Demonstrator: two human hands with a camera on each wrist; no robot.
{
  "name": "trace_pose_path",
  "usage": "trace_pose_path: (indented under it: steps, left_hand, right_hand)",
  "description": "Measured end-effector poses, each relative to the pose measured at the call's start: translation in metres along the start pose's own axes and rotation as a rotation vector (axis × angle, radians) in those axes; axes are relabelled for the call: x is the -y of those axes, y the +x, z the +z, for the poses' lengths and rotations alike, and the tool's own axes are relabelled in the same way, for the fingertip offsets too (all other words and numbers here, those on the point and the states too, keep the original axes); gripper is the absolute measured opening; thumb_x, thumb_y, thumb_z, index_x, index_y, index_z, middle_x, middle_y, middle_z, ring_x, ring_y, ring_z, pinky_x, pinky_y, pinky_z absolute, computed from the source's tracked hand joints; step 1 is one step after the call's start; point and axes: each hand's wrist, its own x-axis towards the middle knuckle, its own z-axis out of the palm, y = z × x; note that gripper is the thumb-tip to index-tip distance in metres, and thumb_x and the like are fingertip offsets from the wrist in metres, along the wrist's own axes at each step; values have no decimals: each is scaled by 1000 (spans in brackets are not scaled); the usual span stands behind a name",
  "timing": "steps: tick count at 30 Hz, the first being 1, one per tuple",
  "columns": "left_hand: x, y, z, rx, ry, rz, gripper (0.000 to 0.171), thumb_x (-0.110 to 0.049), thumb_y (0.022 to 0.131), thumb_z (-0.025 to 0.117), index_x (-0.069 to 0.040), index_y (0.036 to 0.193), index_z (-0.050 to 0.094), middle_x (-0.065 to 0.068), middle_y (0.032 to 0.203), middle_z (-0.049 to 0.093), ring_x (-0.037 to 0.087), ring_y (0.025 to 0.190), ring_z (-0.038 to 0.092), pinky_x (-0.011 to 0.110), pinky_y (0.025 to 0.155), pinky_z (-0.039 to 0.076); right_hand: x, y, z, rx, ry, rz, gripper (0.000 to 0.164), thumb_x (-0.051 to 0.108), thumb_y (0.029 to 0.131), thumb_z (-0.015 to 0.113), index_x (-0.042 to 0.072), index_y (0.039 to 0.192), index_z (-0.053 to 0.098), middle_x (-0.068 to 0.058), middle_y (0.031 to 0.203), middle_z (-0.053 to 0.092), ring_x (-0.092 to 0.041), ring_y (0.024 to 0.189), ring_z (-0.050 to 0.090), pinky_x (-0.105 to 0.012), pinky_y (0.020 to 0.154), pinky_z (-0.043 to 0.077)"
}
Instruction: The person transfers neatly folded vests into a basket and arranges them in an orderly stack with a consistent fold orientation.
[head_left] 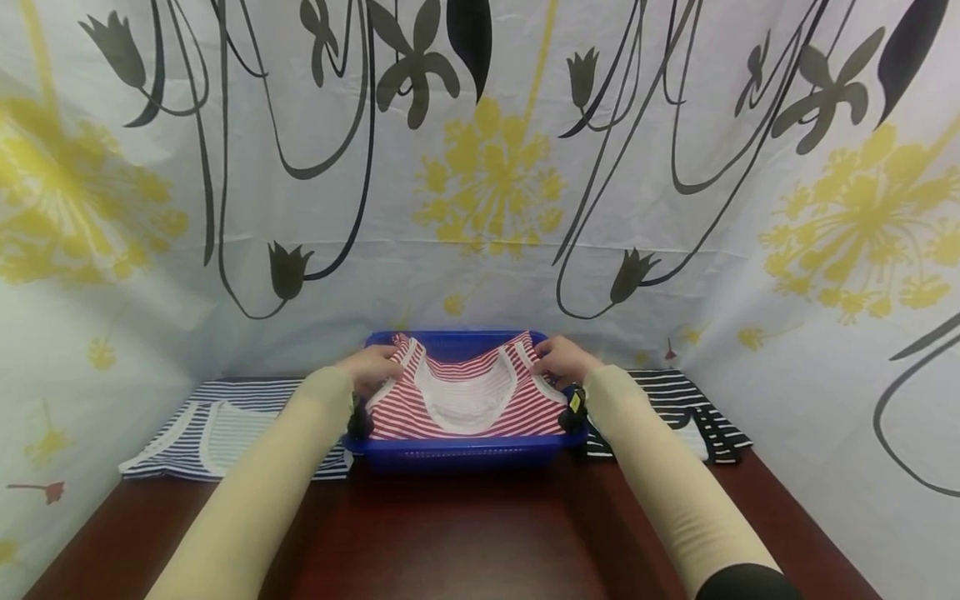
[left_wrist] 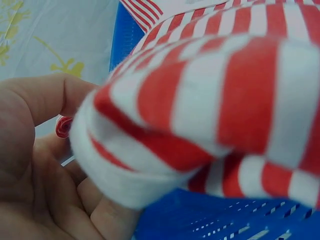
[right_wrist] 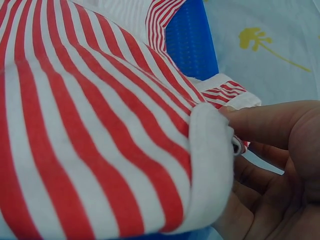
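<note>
A red-and-white striped tank top point(head_left: 405, 408) with white trim is spread over the blue plastic basket point(head_left: 457, 454). My left hand point(head_left: 370, 369) pinches its left shoulder edge between thumb and fingers. On the other side my right hand point(head_left: 567, 360) pinches the right shoulder edge. In the left wrist view, the white-bound armhole of the top point(left_wrist: 200, 100) bulges beside the left hand point(left_wrist: 45, 165), part of the fingers hidden behind it. The right wrist view has the right hand point(right_wrist: 280, 150) at the trimmed edge of the striped cloth point(right_wrist: 75, 125).
A navy-and-white striped garment point(head_left: 232, 433) lies flat left of the basket. Black-and-white striped clothing point(head_left: 675, 408) lies to its right. All rest on a dark red-brown table point(head_left: 450, 533). A floral-patterned sheet point(head_left: 480, 292) hangs behind and along both sides.
</note>
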Motion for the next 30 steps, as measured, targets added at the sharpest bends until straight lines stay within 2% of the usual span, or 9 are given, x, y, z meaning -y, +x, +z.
trace_pose_path:
  steps: [8,17,22,30]
  left_hand:
    - [2,2,3,18,-28,11,71,-2,86,55,1,151,26,25,124,55,28,90,63,42,80,55]
    - [-2,-2,7,4,-24,13,68,-2,89,54,1,151,26,26,130,52,30,98,61,39,81,54]
    - [-3,-3,10,-8,12,13,68,-4,89,55,1,151,26,25,133,50,31,101,61,39,83,54]
    - [-1,-1,10,-25,18,-5,72,-1,88,56,2,151,22,26,134,49,30,100,61,37,81,54]
  right_hand:
    - [-1,-1,3,3,19,10,60,8,92,62,-9,144,36,-18,112,59,-19,78,59,-36,67,56]
    - [1,1,5,3,14,28,53,6,92,62,-7,139,43,-15,103,63,-19,75,59,-34,64,55]
    - [0,0,8,-8,-5,39,52,7,91,63,-7,138,44,-16,107,62,-20,80,60,-36,67,55]
    - [2,2,10,-25,-50,31,53,9,91,63,-7,138,45,-18,114,61,-21,85,60,-39,71,55]
